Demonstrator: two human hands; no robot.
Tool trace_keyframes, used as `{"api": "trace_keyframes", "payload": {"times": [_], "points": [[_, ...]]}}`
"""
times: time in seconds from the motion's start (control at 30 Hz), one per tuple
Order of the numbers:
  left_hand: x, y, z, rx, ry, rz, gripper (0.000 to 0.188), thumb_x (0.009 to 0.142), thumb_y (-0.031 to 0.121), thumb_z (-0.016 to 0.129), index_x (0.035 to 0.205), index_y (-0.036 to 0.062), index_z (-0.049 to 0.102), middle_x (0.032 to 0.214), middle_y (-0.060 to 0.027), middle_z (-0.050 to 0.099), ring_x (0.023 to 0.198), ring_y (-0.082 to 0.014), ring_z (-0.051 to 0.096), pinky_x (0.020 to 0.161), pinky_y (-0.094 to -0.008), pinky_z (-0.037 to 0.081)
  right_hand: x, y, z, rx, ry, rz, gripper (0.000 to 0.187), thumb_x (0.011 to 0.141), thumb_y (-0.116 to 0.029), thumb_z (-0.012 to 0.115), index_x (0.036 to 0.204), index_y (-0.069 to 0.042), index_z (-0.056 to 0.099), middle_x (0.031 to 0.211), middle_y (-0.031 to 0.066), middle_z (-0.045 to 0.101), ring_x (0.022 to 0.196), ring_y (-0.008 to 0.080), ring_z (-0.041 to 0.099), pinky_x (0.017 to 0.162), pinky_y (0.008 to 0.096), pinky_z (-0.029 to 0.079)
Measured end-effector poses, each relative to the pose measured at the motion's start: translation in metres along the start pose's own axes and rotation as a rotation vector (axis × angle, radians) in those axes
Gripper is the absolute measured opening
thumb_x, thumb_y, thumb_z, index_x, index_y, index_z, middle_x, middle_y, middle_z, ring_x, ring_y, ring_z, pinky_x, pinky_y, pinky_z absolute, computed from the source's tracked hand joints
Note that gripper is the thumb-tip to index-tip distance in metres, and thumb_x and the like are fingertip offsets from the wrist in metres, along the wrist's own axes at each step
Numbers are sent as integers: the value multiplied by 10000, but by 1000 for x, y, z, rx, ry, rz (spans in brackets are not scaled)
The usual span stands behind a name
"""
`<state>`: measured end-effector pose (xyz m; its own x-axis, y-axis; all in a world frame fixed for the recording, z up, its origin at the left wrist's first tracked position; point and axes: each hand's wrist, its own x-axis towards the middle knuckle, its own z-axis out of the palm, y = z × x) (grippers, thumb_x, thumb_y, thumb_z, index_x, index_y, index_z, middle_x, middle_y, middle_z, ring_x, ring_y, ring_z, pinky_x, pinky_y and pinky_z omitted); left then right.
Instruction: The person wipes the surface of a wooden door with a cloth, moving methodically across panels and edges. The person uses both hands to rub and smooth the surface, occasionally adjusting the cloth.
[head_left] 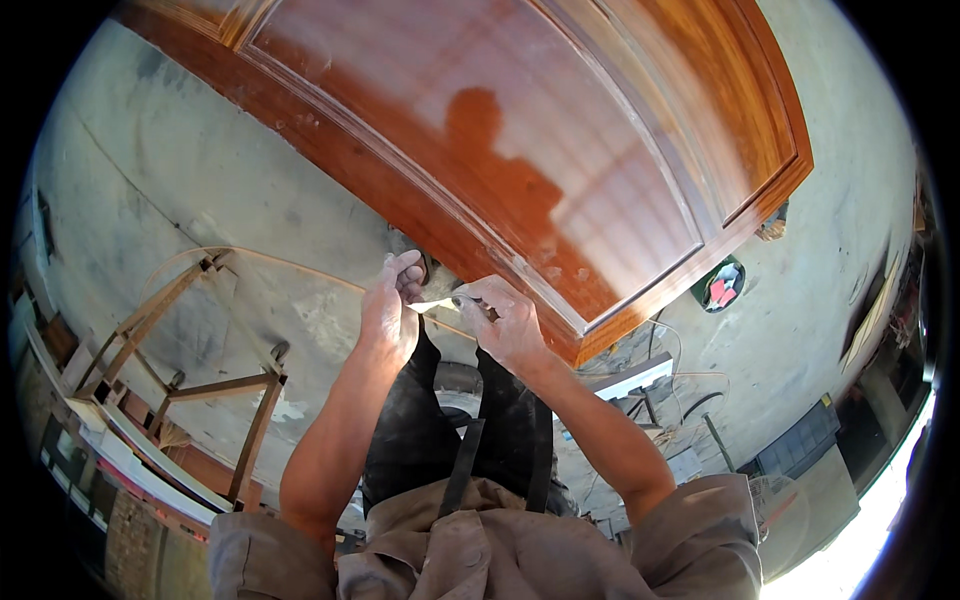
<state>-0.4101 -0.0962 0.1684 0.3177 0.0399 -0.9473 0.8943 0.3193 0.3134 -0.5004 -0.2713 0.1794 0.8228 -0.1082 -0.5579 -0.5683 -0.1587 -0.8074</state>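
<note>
We pinch small pale strip (431, 304) in right hand (508, 322); left hand (386, 312) half curled at its other end, cannot tell if gripping; strip between hands, near glossy brown panel (400, 110)

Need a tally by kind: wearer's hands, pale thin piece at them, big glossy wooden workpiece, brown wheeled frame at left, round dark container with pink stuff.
Hands: 2 (left hand, right hand)
Pale thin piece: 1
Glossy wooden workpiece: 1
Brown wheeled frame: 1
Round dark container: 1
Total: 6
</note>
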Motion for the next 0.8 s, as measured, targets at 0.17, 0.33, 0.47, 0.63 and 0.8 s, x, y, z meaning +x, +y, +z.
{"api": "trace_keyframes", "payload": {"times": [0.17,0.33,0.47,0.63,0.8], "points": [[4,-23,-14,191,75,336,408,1099,326,520,1309,-9,623,1134,-132,739,1166,-171,604,989,-384,439,-7,28,44,332,430,435,193,1014,-190,699,1053,-5,737,872,62,737,823,76,616,765,299,531],[3,-49,-47,-17,-262,-78,400,1131,278,429,1396,16,574,1241,-163,758,1303,-249,574,1181,-434,292,-32,29,71,119,396,337,180,970,-146,724,1061,8,728,954,158,741,833,245,704,757,356,558],[3,-46,-54,-15,-252,-337,428,1150,301,351,1440,59,552,1346,-116,727,1374,-191,514,1206,-452,207,-59,24,81,8,412,250,172,946,-110,738,1053,24,720,989,204,730,865,339,736,726,384,565],[1,-45,-58,71,-464,-418,475,1155,304,351,1521,40,500,1468,-96,653,1428,-181,475,1219,-402,254,-82,38,78,-41,399,165,163,957,-122,727,1042,17,718,946,208,721,807,313,722,692,396,558],[-1,-78,-62,189,-504,-358,470,1137,321,445,1489,17,514,1496,-112,622,1456,-160,415,1183,-361,309,-98,46,52,38,192,322,191,1001,-176,691,970,12,680,736,84,651,624,158,615,586,317,481]]}}
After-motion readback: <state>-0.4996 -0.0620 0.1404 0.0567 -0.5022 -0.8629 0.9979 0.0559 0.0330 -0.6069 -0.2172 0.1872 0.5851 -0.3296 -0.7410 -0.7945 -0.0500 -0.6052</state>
